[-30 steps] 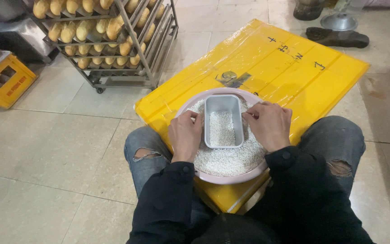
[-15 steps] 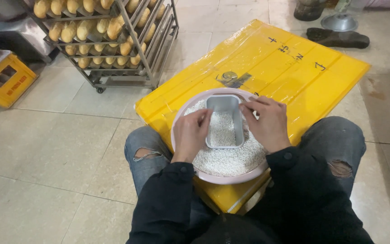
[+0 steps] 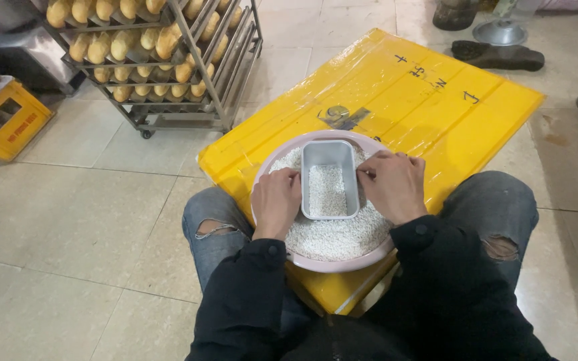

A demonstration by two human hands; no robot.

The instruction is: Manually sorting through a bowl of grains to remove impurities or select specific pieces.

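Metal tin (image 3: 329, 179), a small rectangular loaf-pan shape, sits in white grain filling a pink basin (image 3: 282, 155) on a yellow board (image 3: 436, 100), its long axis running away from the person and its open mouth up. Left hand (image 3: 275, 204) and right hand (image 3: 393, 187) curl partly closed on its long sides. It looks stiff, light and smooth, best gripped at those rims and kept level, since loose grain inside would spill.

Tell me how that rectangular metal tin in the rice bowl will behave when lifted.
The metal tin looks rigid, so it should probably keep its shape. Part-filled with white grains, it likely spills if tilted. Both hands, left hand and right hand, flank it, suggesting a steady lift.
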